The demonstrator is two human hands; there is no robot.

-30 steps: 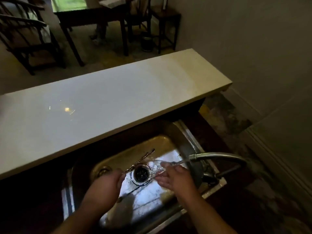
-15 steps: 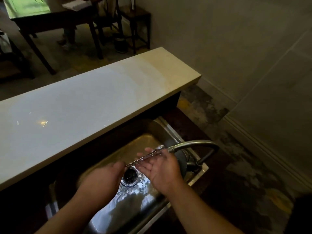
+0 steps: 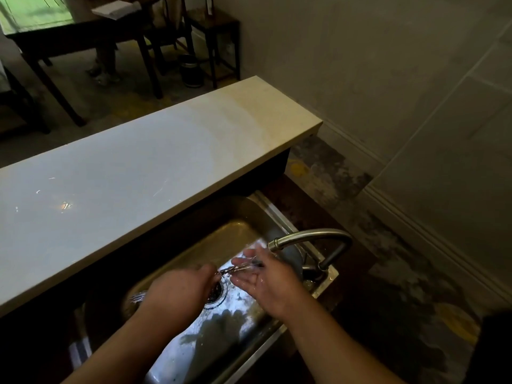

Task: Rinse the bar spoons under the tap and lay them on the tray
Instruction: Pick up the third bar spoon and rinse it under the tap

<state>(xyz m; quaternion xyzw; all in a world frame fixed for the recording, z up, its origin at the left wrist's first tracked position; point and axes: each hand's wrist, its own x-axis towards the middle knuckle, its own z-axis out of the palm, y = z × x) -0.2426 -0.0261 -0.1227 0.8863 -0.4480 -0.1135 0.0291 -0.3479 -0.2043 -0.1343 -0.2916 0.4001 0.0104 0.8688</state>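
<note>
My left hand (image 3: pixel 180 292) is closed around the twisted metal bar spoons (image 3: pixel 231 269), holding them over the steel sink (image 3: pixel 249 217). Their far ends reach under the spout of the curved tap (image 3: pixel 313 235), where water runs over them. Another end of the spoons (image 3: pixel 137 296) sticks out to the left of that hand. My right hand (image 3: pixel 266 278) is spread open, palm up and wet, just under the spoons' tips below the spout. The drain (image 3: pixel 217 293) lies beneath both hands. No tray is in view.
A long pale counter (image 3: pixel 138 184) runs behind the sink, raised above it. A wall (image 3: pixel 388 79) and skirting stand to the right over a mottled floor. Dark chairs and a table (image 3: pixel 69 37) are beyond the counter.
My left hand has drawn the spoons slightly left and lower over the drain. My right hand has opened flatter under the running water. The camera view shifted a little.
</note>
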